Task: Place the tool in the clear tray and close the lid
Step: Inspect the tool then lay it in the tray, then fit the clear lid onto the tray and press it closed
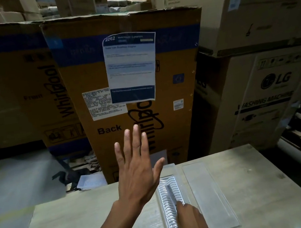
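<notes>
Surface: pale wooden table, Whirlpool box behind.
Tray: clear tray, lid lay open.
Left hand: raised, fingers spread, empty.
Right hand: pressed tool into tray.

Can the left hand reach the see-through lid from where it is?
Probably yes, with a stretch. The left hand is raised, open and empty. The lid lies flat and uncovered, right of the tray. But the right hand sits between them, so the left would cross over it.
</notes>
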### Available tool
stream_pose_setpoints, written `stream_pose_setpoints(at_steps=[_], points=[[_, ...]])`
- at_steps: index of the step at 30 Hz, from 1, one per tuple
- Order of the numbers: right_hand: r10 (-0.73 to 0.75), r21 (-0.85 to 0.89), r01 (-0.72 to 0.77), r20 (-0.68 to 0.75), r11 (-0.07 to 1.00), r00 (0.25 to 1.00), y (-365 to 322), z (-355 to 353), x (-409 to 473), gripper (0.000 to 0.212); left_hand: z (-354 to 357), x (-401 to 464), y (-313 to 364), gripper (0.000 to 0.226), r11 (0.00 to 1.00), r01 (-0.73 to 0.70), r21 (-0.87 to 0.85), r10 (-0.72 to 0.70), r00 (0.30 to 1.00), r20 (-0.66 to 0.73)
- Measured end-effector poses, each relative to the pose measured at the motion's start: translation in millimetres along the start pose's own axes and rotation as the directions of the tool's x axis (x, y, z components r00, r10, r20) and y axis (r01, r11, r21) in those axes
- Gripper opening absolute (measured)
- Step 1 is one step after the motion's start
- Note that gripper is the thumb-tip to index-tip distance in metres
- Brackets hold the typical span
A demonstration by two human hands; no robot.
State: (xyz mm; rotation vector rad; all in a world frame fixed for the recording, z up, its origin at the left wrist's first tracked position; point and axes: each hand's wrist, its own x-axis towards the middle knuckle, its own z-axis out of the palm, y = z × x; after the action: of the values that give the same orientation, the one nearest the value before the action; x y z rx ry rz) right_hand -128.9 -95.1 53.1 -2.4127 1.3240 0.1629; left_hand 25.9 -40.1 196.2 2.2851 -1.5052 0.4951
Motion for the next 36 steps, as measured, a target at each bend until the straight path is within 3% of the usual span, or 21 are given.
stream_pose_setpoints(at_steps=[13,32,36], points=[[0.048,0.01,-0.048,-0.026,0.999,0.998,-4,20,20,0.036,25,-19,-24,0.083,0.999,0.028,0.036,-0.031,0.996,0.085],[-0.036,-0.137,0.025,-0.078,0.99,0.996,2,44,26,0.04,47,-37,-17,0.086,1.0,0.019,0.009,-0.02,0.987,0.159],[-0.043,-0.099,0.034,-0.086,0.995,0.995,2,44,27,0.041,54,-39,-16,0.086,0.999,0.032,0.011,-0.033,0.984,0.173]])
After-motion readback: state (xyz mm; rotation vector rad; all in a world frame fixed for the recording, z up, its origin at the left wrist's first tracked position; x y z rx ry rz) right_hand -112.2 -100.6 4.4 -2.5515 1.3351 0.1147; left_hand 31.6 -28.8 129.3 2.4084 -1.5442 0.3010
